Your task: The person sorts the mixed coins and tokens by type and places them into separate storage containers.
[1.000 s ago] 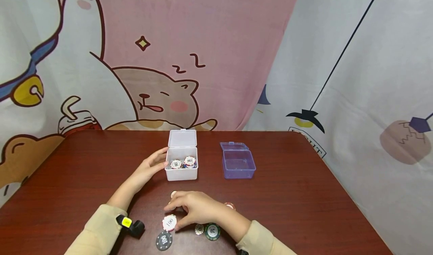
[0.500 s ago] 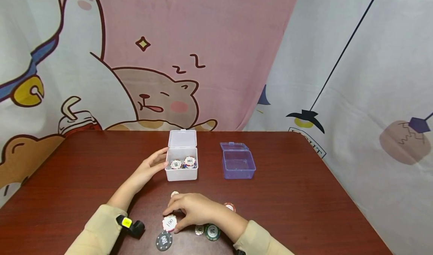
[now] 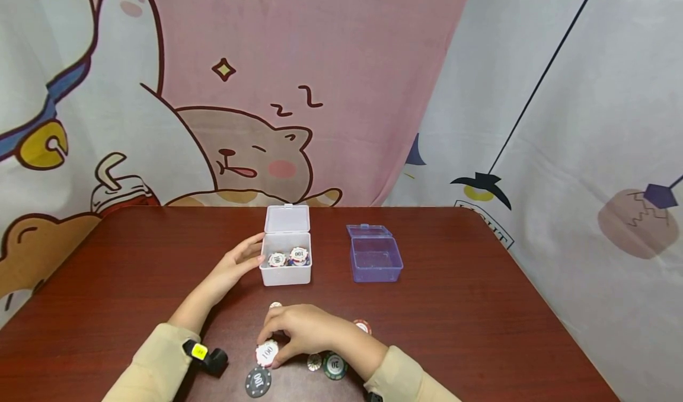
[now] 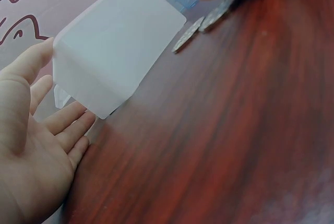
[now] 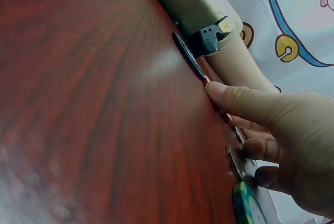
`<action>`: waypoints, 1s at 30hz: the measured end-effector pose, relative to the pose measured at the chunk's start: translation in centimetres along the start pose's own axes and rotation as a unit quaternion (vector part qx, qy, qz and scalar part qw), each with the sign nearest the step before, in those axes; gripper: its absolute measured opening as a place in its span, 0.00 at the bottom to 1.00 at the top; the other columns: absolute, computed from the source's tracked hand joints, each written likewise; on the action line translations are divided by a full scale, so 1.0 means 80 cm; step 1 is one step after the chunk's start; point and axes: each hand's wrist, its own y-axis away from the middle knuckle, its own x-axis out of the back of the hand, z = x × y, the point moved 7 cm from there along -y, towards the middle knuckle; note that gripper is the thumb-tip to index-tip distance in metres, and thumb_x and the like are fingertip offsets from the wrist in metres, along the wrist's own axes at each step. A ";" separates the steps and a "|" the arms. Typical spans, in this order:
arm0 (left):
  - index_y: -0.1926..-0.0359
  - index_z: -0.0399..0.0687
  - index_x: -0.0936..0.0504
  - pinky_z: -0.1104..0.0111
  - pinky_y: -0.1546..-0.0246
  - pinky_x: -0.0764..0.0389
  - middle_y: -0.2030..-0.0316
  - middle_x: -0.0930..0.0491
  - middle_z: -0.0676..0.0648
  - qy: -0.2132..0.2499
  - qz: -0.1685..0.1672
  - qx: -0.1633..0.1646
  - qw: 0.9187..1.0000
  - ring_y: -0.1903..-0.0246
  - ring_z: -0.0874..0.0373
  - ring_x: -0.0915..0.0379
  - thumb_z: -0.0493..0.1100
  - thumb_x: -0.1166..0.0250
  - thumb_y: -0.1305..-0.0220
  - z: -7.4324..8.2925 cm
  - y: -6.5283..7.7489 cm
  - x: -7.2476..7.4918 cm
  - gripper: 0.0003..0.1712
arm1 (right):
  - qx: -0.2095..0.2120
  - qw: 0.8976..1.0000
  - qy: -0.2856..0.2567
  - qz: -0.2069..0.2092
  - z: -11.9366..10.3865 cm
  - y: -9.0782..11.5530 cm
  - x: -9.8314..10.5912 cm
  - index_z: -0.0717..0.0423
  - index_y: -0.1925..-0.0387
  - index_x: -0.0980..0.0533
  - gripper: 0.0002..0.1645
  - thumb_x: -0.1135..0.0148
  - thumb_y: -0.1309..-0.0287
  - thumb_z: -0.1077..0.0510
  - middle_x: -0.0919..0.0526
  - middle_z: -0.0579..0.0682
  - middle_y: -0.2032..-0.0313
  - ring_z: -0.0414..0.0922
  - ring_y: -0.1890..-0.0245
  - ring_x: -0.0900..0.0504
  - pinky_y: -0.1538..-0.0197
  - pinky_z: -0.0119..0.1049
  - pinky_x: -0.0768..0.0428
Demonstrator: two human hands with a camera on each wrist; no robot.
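tabletop [image 3: 480, 325] bears white chip [image 3: 266, 353], pinched by right hand [image 3: 304, 331].

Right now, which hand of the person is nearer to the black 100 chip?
The right hand is nearer, at the white chip beside the black chip; the left hand is farther, touching the white box.

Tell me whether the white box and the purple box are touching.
Apart: the head view shows tabletop between the white box and purple box.
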 end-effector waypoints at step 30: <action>0.29 0.45 0.41 0.47 0.42 0.40 0.37 0.35 0.33 0.004 -0.003 0.000 1.000 0.39 0.40 0.38 0.39 0.42 0.32 0.001 0.000 0.000 0.33 | -0.028 0.994 -0.075 0.068 0.014 0.005 0.018 0.43 0.58 0.18 0.21 0.23 0.58 0.52 0.24 0.32 0.63 0.28 0.71 0.30 0.68 0.17 0.34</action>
